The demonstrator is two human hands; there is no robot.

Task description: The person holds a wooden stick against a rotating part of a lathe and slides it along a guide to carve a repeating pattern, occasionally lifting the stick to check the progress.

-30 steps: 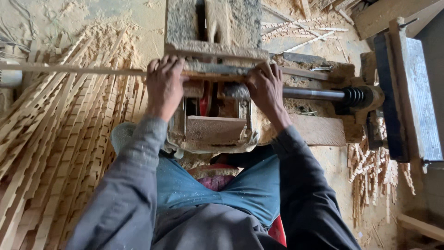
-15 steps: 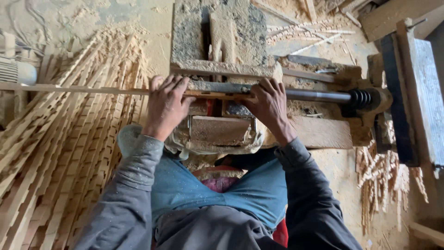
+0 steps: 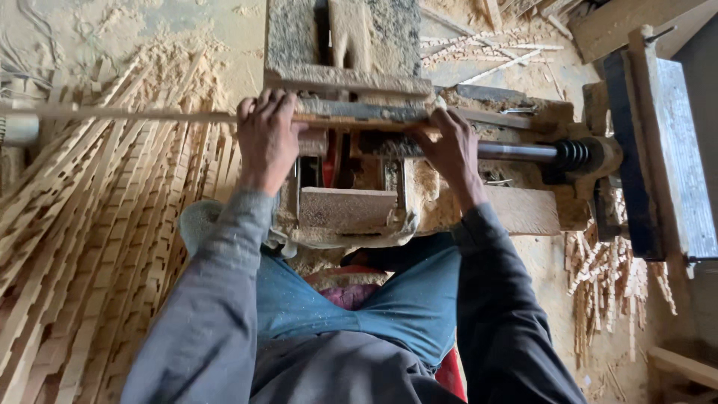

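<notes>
We hold a long thin wooden strip [image 3: 149,114] flat across the top of a small dusty woodworking machine [image 3: 351,209], and it runs out to our left, past the edge of the machine and over the floor. Our left hand [image 3: 265,142] presses down on the strip just where it meets the machine, fingers curled over it and closed on the wood. Our right hand [image 3: 452,150] lies further along the same line, fingers folded over the strip and the machine's top edge, also closed on it; how far the strip reaches under that hand we cannot tell.

To do this well, we judge that both hands should keep the strip pressed level and square against the machine's edge, with even pressure so the thin wood does not bow or chatter, and with fingertips kept on top and away from the opening between them.

To the right, a steel rod [image 3: 516,152] with a dark spring [image 3: 572,155] runs into a wooden frame [image 3: 658,142]. On our left lies a big pile of notched strips [image 3: 82,247], and a smaller heap of short notched pieces [image 3: 606,277] sits on the sawdust-covered floor [image 3: 112,30] to the right. Our knees, in blue trousers [image 3: 419,307], sit close under the machine.
</notes>
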